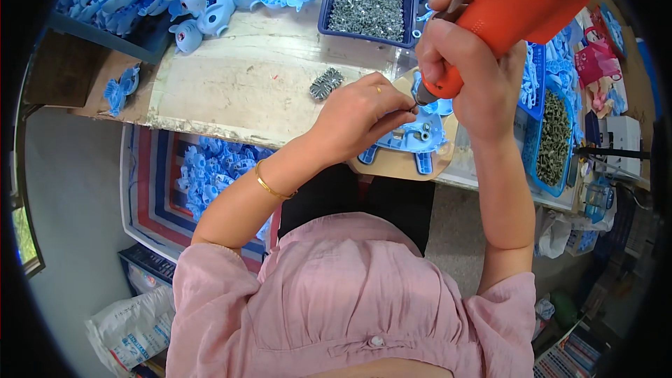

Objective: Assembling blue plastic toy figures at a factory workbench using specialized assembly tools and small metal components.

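Note:
My right hand (483, 80) is wrapped round an orange-red power screwdriver (521, 10), its dark tip pointing down and to the left. At that tip, the fingers of my left hand (355, 113) are pinched together; whatever is between them is too small or hidden to name. Below both hands lies a light-blue plastic part (413, 141) with small round metal pieces in it. It rests on a tan board (446, 157) at the table's near edge, partly covered by my hands. A small heap of metal screws (326, 83) lies left of my left hand.
A navy bin (326, 17) of small metal pieces stands at the back. Blue plastic parts (112, 0) are piled at the far left. At the right is a blue basket (536, 161) of screws. A striped container (140, 189) with blue parts sits below the table's left edge.

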`<move>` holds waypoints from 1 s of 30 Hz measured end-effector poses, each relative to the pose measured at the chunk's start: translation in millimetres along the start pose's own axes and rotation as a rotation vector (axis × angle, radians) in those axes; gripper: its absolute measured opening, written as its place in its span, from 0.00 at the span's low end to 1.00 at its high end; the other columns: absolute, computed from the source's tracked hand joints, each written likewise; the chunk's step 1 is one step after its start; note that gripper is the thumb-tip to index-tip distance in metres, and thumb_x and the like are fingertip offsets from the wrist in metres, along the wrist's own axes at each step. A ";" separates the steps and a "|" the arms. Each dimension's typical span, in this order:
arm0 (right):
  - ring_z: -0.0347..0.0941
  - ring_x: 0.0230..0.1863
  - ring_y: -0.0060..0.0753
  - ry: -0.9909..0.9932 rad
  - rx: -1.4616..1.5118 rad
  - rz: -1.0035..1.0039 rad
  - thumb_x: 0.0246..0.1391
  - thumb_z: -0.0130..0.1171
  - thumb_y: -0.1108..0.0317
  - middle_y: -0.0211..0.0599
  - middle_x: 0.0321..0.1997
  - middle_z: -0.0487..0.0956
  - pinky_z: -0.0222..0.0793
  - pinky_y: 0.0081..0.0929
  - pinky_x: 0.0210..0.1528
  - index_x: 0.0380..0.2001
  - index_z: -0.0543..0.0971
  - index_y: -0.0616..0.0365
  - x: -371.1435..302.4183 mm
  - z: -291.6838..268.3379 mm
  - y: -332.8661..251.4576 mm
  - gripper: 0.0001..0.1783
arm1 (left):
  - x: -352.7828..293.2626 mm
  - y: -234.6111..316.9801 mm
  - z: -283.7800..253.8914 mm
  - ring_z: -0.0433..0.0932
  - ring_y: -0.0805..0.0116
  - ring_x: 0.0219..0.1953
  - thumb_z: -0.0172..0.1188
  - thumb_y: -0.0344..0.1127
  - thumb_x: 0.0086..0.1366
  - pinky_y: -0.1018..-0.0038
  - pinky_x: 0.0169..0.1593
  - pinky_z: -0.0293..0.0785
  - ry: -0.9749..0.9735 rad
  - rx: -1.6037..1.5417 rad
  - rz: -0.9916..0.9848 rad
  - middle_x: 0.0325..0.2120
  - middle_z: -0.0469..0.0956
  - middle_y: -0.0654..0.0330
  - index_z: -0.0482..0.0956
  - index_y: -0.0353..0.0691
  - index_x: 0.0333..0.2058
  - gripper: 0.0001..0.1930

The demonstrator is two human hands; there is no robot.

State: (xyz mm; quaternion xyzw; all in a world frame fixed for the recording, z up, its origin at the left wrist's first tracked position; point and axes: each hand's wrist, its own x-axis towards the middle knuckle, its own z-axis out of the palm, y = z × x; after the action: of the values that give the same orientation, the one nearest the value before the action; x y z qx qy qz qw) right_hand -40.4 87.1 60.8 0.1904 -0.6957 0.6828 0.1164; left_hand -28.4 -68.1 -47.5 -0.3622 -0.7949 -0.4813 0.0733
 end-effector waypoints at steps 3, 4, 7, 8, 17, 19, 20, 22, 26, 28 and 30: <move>0.68 0.18 0.22 -0.029 0.032 0.029 0.55 0.55 0.72 0.32 0.19 0.72 0.62 0.21 0.22 0.43 0.72 0.67 -0.4 -1.3 -0.6 0.14 | 0.2 5.4 -2.5 0.79 0.60 0.39 0.67 0.37 0.62 0.65 0.40 0.77 -0.021 -0.005 0.010 0.31 0.83 0.64 0.84 0.42 0.35 0.07; 0.68 0.18 0.22 -0.047 0.076 0.039 0.54 0.56 0.72 0.33 0.18 0.73 0.62 0.21 0.22 0.43 0.73 0.67 -0.6 -1.5 -0.2 0.14 | -1.6 4.4 -2.6 0.79 0.60 0.39 0.67 0.37 0.62 0.65 0.40 0.77 -0.021 -0.005 0.008 0.31 0.83 0.64 0.84 0.42 0.35 0.07; 0.69 0.19 0.23 -0.088 0.131 0.015 0.54 0.56 0.71 0.34 0.19 0.74 0.65 0.21 0.23 0.43 0.73 0.67 -0.8 -4.1 7.2 0.15 | -6.3 3.1 -4.3 0.79 0.57 0.42 0.69 0.40 0.60 0.64 0.44 0.77 -0.071 -0.054 0.004 0.33 0.83 0.60 0.82 0.42 0.42 0.14; 0.69 0.19 0.23 -0.086 0.133 0.019 0.54 0.56 0.71 0.34 0.19 0.74 0.65 0.21 0.23 0.43 0.73 0.67 -2.9 -2.2 7.7 0.15 | -5.5 6.8 -7.2 0.77 0.55 0.46 0.70 0.42 0.57 0.63 0.48 0.75 -0.057 0.007 -0.014 0.38 0.82 0.58 0.80 0.42 0.47 0.20; 0.72 0.20 0.23 -0.009 0.115 0.123 0.54 0.56 0.73 0.36 0.22 0.77 0.69 0.23 0.25 0.42 0.74 0.69 -22.6 16.2 33.5 0.13 | -27.3 -2.3 -6.6 0.69 0.49 0.61 0.76 0.50 0.48 0.57 0.63 0.66 -0.097 0.204 -0.066 0.59 0.73 0.55 0.70 0.40 0.59 0.42; 0.72 0.20 0.23 -0.011 0.105 0.149 0.54 0.56 0.74 0.36 0.22 0.77 0.69 0.22 0.25 0.42 0.74 0.68 -24.7 17.2 38.1 0.12 | -30.1 -3.5 -4.3 0.69 0.49 0.60 0.76 0.51 0.48 0.57 0.63 0.66 -0.099 0.221 -0.075 0.58 0.73 0.55 0.70 0.40 0.59 0.42; 0.72 0.20 0.23 -0.013 0.106 0.152 0.54 0.56 0.74 0.36 0.22 0.77 0.69 0.22 0.25 0.42 0.74 0.68 -25.5 17.9 40.4 0.12 | -30.7 -4.8 -3.4 0.69 0.50 0.61 0.76 0.50 0.47 0.58 0.63 0.66 -0.095 0.229 -0.067 0.58 0.73 0.56 0.70 0.40 0.59 0.42; 0.71 0.20 0.22 0.016 0.119 0.112 0.54 0.56 0.74 0.36 0.22 0.76 0.68 0.22 0.25 0.41 0.74 0.67 -26.4 19.5 44.1 0.11 | -31.5 -5.7 -2.2 0.68 0.50 0.61 0.76 0.49 0.47 0.58 0.63 0.66 -0.091 0.236 -0.062 0.58 0.73 0.56 0.70 0.40 0.59 0.41; 0.71 0.19 0.22 0.032 0.088 0.086 0.54 0.56 0.75 0.35 0.22 0.76 0.68 0.21 0.25 0.39 0.74 0.67 -30.4 21.9 45.3 0.09 | -30.9 -4.8 -1.2 0.69 0.51 0.61 0.76 0.47 0.47 0.58 0.63 0.66 -0.078 0.238 -0.076 0.58 0.73 0.56 0.71 0.40 0.58 0.40; 0.70 0.19 0.21 0.099 0.063 0.064 0.53 0.55 0.77 0.35 0.22 0.75 0.67 0.20 0.23 0.35 0.74 0.66 -32.9 26.0 46.9 0.06 | -31.5 -5.0 -0.2 0.69 0.51 0.61 0.76 0.47 0.47 0.59 0.63 0.66 -0.074 0.243 -0.076 0.57 0.73 0.56 0.71 0.40 0.58 0.40; 0.70 0.19 0.20 0.101 0.048 0.028 0.53 0.54 0.77 0.34 0.21 0.75 0.66 0.20 0.23 0.33 0.74 0.66 -36.2 28.1 49.7 0.04 | -33.2 -6.4 1.0 0.69 0.51 0.61 0.76 0.46 0.46 0.59 0.63 0.66 -0.075 0.276 -0.073 0.57 0.74 0.56 0.71 0.40 0.57 0.39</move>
State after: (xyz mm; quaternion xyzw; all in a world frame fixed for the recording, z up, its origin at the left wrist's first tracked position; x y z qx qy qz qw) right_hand -26.1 62.7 -0.7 0.1488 -0.6749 0.7096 0.1372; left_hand -8.1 -85.8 -68.0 -0.3371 -0.8684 -0.3558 0.0751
